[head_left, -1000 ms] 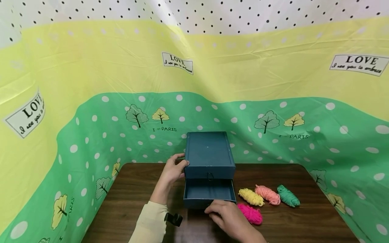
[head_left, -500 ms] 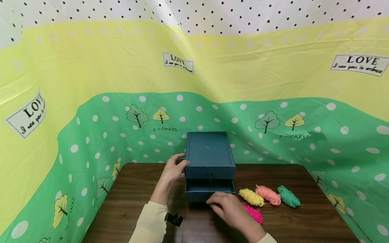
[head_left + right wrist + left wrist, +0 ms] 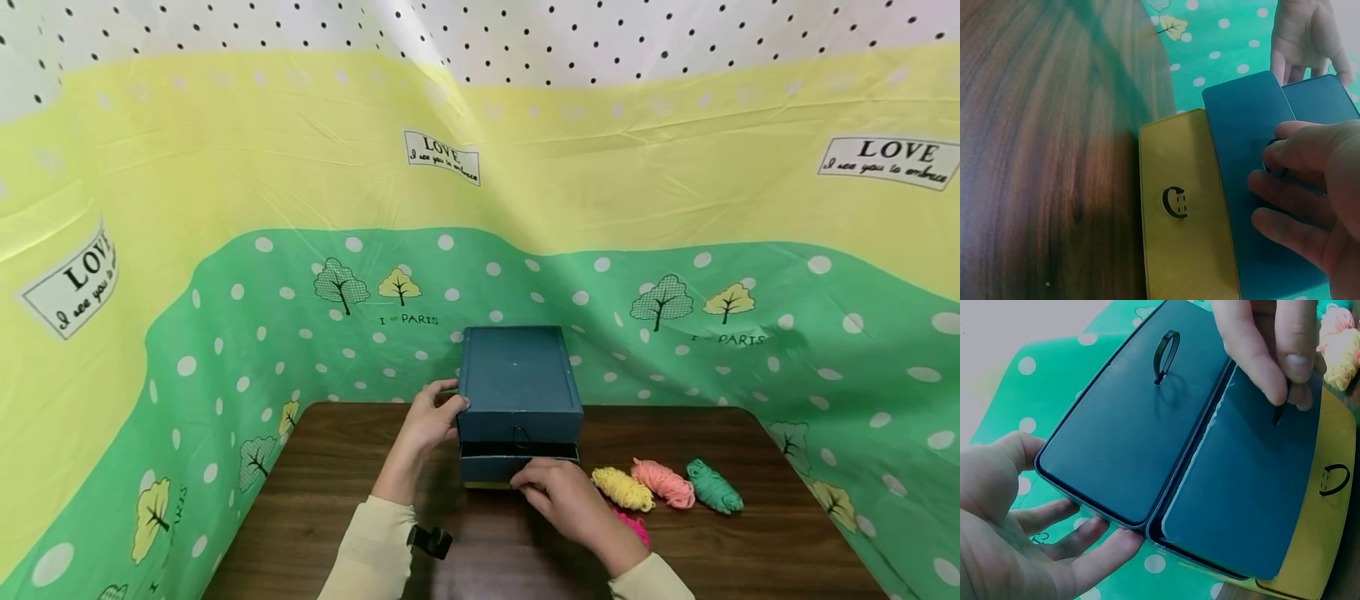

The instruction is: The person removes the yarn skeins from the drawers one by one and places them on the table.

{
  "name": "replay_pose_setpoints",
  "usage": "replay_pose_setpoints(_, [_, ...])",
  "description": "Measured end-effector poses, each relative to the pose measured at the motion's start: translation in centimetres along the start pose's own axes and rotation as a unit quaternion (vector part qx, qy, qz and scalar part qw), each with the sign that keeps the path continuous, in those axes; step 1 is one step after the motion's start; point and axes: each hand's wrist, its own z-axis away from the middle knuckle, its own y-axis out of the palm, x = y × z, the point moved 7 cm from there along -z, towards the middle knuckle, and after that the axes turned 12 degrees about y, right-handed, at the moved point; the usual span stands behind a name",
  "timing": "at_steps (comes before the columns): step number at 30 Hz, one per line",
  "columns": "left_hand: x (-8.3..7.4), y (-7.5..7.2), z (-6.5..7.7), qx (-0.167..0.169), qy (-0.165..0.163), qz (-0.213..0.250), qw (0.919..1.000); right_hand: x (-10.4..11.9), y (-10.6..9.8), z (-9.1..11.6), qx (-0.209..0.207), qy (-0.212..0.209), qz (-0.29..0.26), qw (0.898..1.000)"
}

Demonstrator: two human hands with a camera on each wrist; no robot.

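A dark blue drawer cabinet stands at the middle of the table. Its middle blue drawer sticks out a little past the upper drawer. My right hand pinches the black loop handle on that drawer's front, thumb and fingertips covering most of the loop. My left hand rests against the cabinet's left side, its fingers fairly straight and the thumb near the upper front corner. Below the middle drawer is a yellow drawer front with its own black loop.
To the cabinet's right lie yellow, coral and green yarn skeins. A magenta skein is partly hidden behind my right hand. A patterned curtain borders the wooden table.
The middle drawer has slid inward, pushed away from me by my right hand, and only a narrow gap shows above it. The yellow front beneath has come into sight. My left hand stays put.
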Motion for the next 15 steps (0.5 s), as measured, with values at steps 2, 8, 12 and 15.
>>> replay_pose_setpoints(2, [0.0,0.0,0.0,0.001,-0.001,0.0,1.0,-0.2,0.0,-0.3,0.001,0.002,0.005,1.0])
replay_pose_setpoints(8, [-0.1,0.0,0.1,0.004,-0.002,0.002,1.0,-0.8,0.2,-1.1,0.005,0.017,0.017,1.0])
replay_pose_setpoints(12, [-0.1,0.0,0.1,0.003,-0.001,0.002,1.0,-1.3,0.2,-1.7,0.002,0.022,0.016,1.0])
replay_pose_setpoints(15, [-0.1,0.0,0.0,0.002,0.0,0.001,1.0,-1.6,0.2,-2.1,-0.002,0.025,0.009,1.0])
